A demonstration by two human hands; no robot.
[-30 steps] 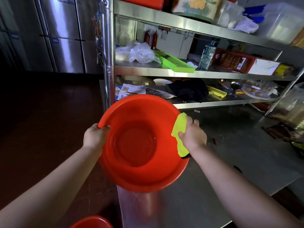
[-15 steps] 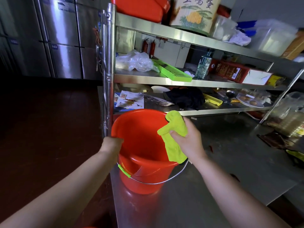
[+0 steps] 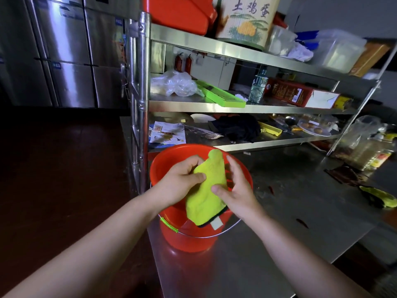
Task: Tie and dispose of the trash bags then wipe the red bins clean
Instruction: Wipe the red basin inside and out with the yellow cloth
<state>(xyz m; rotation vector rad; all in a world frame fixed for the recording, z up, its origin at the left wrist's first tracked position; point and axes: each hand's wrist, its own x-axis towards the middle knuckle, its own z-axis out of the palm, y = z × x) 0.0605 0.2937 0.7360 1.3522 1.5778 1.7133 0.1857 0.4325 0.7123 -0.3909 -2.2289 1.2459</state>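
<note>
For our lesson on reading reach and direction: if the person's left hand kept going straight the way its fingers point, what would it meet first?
Probably the yellow-green microfibre cloth, which the left hand already pinches above the red plastic bucket. Its fingers point right, so beyond the cloth lies the right hand. Depth is uncertain.

Commercial kitchen: steel fridges [image 3: 71, 50], steel shelving [image 3: 236, 108], steel worktable [image 3: 279, 222].

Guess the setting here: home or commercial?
Most likely a commercial kitchen's back area: tall stainless steel fridges, a steel worktable under steel shelves cluttered with supplies, and a printed egg container up top. Both hands hold a yellow cloth over a red bucket.
</note>
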